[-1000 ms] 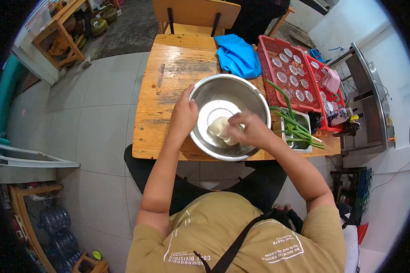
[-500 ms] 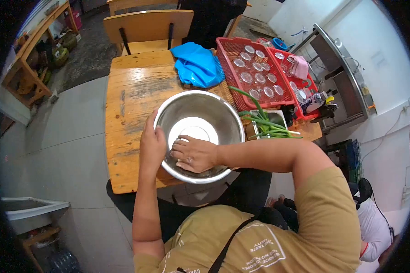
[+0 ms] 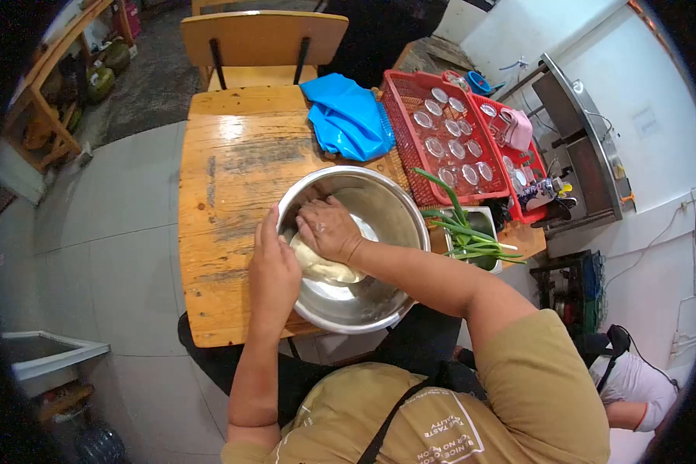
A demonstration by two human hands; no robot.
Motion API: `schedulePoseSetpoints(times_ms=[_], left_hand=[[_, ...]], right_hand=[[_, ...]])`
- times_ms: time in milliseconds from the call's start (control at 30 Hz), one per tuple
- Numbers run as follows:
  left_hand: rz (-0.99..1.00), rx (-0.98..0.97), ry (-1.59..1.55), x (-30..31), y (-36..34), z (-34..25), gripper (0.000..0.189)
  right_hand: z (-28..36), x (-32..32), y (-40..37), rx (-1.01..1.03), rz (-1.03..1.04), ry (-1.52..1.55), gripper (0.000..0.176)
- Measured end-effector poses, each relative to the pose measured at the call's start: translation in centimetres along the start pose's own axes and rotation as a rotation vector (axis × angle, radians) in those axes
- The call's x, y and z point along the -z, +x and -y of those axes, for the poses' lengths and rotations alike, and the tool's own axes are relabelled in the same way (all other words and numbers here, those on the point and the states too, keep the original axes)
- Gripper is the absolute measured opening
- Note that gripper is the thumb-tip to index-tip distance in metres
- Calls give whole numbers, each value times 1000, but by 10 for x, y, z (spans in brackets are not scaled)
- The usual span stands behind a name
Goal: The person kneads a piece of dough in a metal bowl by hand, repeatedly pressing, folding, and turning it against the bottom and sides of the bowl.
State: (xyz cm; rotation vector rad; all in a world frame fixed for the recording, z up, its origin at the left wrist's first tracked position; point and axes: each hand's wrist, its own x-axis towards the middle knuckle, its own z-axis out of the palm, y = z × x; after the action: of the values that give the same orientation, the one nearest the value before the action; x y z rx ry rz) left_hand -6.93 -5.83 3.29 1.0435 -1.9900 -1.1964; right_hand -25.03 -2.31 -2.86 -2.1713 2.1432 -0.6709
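Note:
A wide stainless steel bowl [image 3: 394, 298] stands at the table's front edge, before my body. My left hand [image 3: 274, 263] holds its left rim, fingers along the outside. Inside the bowl, a pale lump of dough [image 3: 325, 267] lies against the left wall. My right hand [image 3: 329, 230] is down in the bowl on the dough's upper part, its fingers bent over it and pressing. Part of the dough is hidden under this hand. Whitish smears show on the back of the right hand.
Right of the bowl, green onions [image 3: 472, 236] lie across a metal container [image 3: 483, 220]. Behind stand a red basket [image 3: 410, 108] of upturned glasses and a blue plastic bag [image 3: 348, 116] on the wooden table [image 3: 232, 193]. A person in a white shirt [image 3: 634, 379] is at the lower right.
My right hand has moved from low in the bowl to its upper left, and the dough now shows beneath it. My left hand still holds the rim. The view has shifted slightly.

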Motion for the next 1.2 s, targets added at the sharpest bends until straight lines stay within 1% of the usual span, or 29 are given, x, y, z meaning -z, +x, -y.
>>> schedulePoseSetpoints(times_ms=[33,100,167,233,267,300,333,367,400,433,467,500,533,567,600,633,667,700,733,767,867,933,1000,1033,1067,1100,1167,1200], left_hand=[[-12,-4,13,-2,-2,1,48],[-18,27,-46,-3,2,4,48],[2,-37,-67,-1,6,9,47],[56,5,-122,-1,1,14,46],[2,-44,-137,-8,-3,20,47],[-18,-19,-147,-8,-11,9,48],[-41,-34,-134,-8,-14,5,48],[-58,-47,-120,-8,-16,3,48],[-90,-91,-117,-9,-16,6,47],[-96,-91,-113,-8,-13,10,47],[-59,-48,-200,-8,-10,14,47],[-22,-5,-291,-9,-6,19,46],[56,66,-476,-7,4,27,45],[57,71,-478,-9,6,32,45],[101,93,-499,-2,10,28,48],[138,117,-522,1,14,28,52],[145,66,-649,-16,16,49,56],[147,78,-649,-12,17,50,56],[250,91,-626,-2,19,42,58],[354,101,-606,5,21,34,61],[343,131,-596,5,16,32,62],[333,117,-587,6,14,30,62],[254,141,-614,5,10,28,61],[254,140,-617,3,6,29,61],[210,143,-664,0,5,30,60],[159,141,-712,-3,7,33,60],[126,150,-675,-9,6,39,59],[96,153,-708,-9,6,36,58]], right_hand=[[2,2,0,12,-10,9,26],[7,4,0,-144,5,128,27],[8,-7,-12,-124,-30,139,29],[12,-2,-21,-179,81,202,33],[7,9,-24,-158,88,208,33],[5,29,-26,-87,282,196,36],[7,47,-23,-15,473,180,40],[17,64,-21,-2,475,185,40],[28,81,-21,60,493,100,40],[34,88,-21,121,507,12,41],[25,70,-30,175,416,16,40],[24,56,-39,175,417,17,40],[27,43,-45,80,360,128,40],[29,31,-53,-19,304,242,40],[37,29,-54,80,199,129,35],[40,23,-50,84,207,136,35],[44,16,-49,145,141,119,31],[45,11,-46,201,68,100,27],[43,12,-40,235,120,84,22],[40,11,-34,231,125,82,22],[36,7,-25,206,83,114,21],[30,2,-21,202,44,114,20],[25,-3,-14,213,2,111,20],[25,-5,-14,175,1,140,20],[25,-6,-13,140,-1,168,20],[25,-6,-11,150,-2,164,20],[28,-5,-10,56,56,171,22],[32,-1,-5,45,40,175,27]])
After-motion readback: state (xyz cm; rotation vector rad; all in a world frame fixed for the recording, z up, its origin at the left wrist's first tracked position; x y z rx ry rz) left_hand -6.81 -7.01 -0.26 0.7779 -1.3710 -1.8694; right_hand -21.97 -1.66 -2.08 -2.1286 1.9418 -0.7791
